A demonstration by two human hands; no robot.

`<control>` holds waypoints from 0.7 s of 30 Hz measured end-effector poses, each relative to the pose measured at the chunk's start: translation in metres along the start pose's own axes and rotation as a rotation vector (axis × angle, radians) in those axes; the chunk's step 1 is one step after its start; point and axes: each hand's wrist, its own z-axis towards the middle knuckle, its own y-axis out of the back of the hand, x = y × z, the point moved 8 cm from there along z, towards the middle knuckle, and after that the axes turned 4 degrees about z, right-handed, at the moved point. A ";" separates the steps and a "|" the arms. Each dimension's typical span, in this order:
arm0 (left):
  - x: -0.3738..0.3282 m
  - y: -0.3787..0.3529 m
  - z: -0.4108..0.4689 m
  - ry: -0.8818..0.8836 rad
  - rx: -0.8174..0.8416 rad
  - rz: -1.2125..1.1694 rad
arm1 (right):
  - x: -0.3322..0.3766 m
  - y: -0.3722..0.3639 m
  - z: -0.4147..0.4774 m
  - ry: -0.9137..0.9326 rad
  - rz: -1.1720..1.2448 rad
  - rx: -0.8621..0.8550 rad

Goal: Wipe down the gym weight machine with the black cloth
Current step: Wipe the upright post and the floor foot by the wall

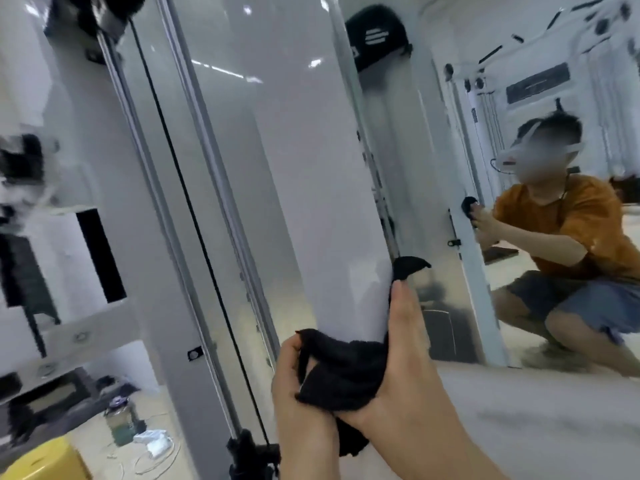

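The weight machine's glossy white upright cover [294, 188] rises through the middle of the head view. A black cloth [341, 372] is wrapped around its lower edge. My left hand [298, 393] grips the cloth from the left side of the cover. My right hand [408, 348] holds it from the right, thumb pointing up along the cover's edge, with a flap of cloth [410, 266] sticking out above the thumb.
A black cable [194, 216] and a metal guide rail [152, 188] run down left of the cover. A black cap [375, 36] hangs at the top. A mirror [540, 98] on the right reflects a crouching person. A yellow object [45, 459] and loose cords lie on the floor at lower left.
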 end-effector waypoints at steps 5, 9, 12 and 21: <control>-0.042 -0.040 0.008 0.021 0.030 0.219 | 0.039 0.012 0.054 -0.049 -0.002 0.041; -0.110 -0.071 0.004 -0.292 -0.082 0.780 | 0.077 0.023 0.104 -0.087 0.058 0.101; -0.157 -0.108 0.001 -0.480 -0.102 1.060 | 0.108 0.028 0.147 -0.109 0.063 0.107; -0.265 -0.220 0.009 -0.542 -0.073 1.176 | 0.205 0.043 0.265 -0.109 0.088 0.109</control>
